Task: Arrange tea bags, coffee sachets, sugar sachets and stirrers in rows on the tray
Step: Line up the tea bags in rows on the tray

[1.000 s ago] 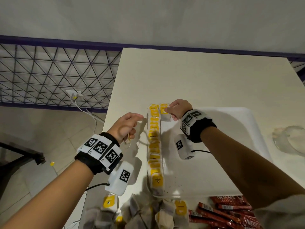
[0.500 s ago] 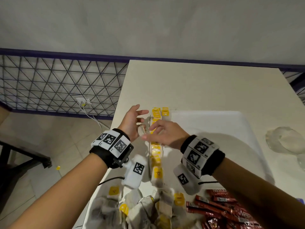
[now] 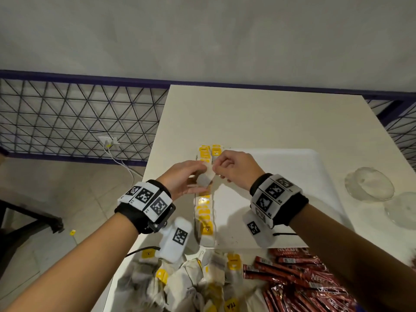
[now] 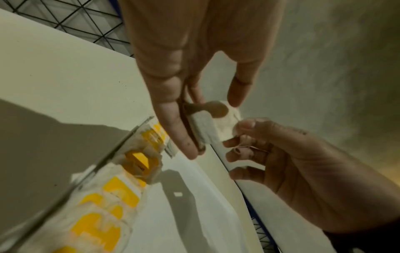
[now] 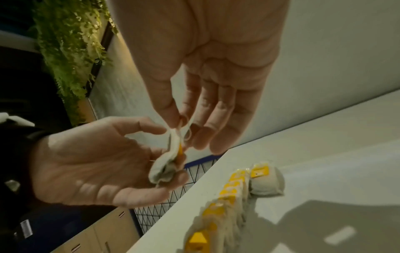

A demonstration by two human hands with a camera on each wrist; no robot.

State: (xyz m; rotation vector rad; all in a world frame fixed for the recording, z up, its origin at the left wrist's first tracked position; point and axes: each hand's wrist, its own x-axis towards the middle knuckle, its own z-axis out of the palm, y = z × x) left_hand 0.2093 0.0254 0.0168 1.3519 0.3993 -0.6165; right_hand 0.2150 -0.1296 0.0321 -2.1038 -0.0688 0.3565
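Both my hands hold one tea bag [image 3: 205,177] in the air above the tray [image 3: 290,167]: left hand [image 3: 183,179] fingers curl round its pouch, right hand [image 3: 234,167] pinches its top and string. Below, a row of tea bags [image 3: 204,210] lies along the tray's left edge. Coffee sachets [image 3: 299,278] lie loose on the table [image 3: 258,118].

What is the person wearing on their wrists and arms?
Each bare forearm carries a black wrist strap with white blocks printed with square black-and-white codes: left wrist band, right wrist band. A white marked camera pod hangs under each, trailing a thin black cable. A pale sleeve shows at the right elbow.
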